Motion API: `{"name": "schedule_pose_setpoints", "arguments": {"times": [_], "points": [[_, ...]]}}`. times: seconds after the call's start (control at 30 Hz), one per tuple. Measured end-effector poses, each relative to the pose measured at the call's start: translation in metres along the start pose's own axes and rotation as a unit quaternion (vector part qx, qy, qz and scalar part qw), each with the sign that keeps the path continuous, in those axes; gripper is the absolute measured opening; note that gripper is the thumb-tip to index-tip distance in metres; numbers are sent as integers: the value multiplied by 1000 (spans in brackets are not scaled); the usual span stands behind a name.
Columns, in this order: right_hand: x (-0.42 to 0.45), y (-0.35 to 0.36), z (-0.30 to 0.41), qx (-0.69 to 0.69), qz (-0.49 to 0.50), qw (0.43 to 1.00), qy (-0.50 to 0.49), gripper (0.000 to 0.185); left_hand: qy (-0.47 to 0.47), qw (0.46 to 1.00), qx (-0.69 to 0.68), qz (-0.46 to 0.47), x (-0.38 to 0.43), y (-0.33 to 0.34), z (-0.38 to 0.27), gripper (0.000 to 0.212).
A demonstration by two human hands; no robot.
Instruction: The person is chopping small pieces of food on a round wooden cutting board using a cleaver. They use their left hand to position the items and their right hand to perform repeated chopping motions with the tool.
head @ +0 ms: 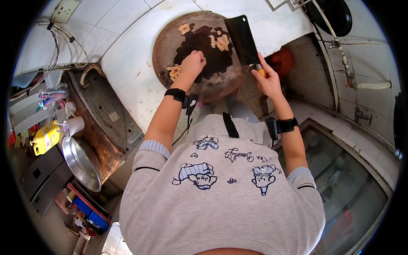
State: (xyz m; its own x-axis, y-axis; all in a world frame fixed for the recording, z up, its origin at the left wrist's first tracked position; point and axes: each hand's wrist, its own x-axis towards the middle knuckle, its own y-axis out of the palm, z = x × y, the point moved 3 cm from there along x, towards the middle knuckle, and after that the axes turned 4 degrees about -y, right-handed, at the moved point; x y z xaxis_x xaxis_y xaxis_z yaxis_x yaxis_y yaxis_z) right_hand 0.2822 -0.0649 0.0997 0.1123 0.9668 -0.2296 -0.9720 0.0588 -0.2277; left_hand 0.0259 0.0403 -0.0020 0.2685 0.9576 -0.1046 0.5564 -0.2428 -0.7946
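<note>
A round cutting board (229,84) with a dark wet patch lies on the white counter before me. In my right hand (269,79) is the yellowish handle of a cleaver (242,40). Its broad dark blade overlaps the board's right side in view. My left hand (193,63) is over the left middle of the board, fingers curled in; nothing shows in it, though its underside is hidden. Pale pieces of what looks like raw meat lie in three places: a small heap (174,72) beside my left wrist, a clump (184,29) near the far edge, and cut pieces (220,42) left of the blade.
A stone-like sink (105,102) with a curved tap (91,73) lies to the left. Beyond it are a metal basin (79,165), a yellow bottle (46,138) and a white cup (75,125). Pipes (341,47) run along the right wall; a glass-topped surface (344,172) is at lower right.
</note>
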Motion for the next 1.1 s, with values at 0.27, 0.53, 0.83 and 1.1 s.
{"name": "schedule_pose_setpoints", "arguments": {"times": [0.27, 0.53, 0.83, 1.1], "points": [[-14, -31, -12, -38, 14, 999, 10, 60, -33, 997, 54, 36, 6, -8, 9, 16], [-9, -51, -8, -28, 24, 999, 30, 59, -156, 967, 114, 165, 15, -63, 39, 16], [2, -67, -1, -90, 30, 995, 19, 60, -48, 992, 100, 68, 98, -70, 37, 21], [-7, -92, -5, -91, 4, 994, 54, 61, -109, 987, 121, -4, 135, -48, 43, 22]]}}
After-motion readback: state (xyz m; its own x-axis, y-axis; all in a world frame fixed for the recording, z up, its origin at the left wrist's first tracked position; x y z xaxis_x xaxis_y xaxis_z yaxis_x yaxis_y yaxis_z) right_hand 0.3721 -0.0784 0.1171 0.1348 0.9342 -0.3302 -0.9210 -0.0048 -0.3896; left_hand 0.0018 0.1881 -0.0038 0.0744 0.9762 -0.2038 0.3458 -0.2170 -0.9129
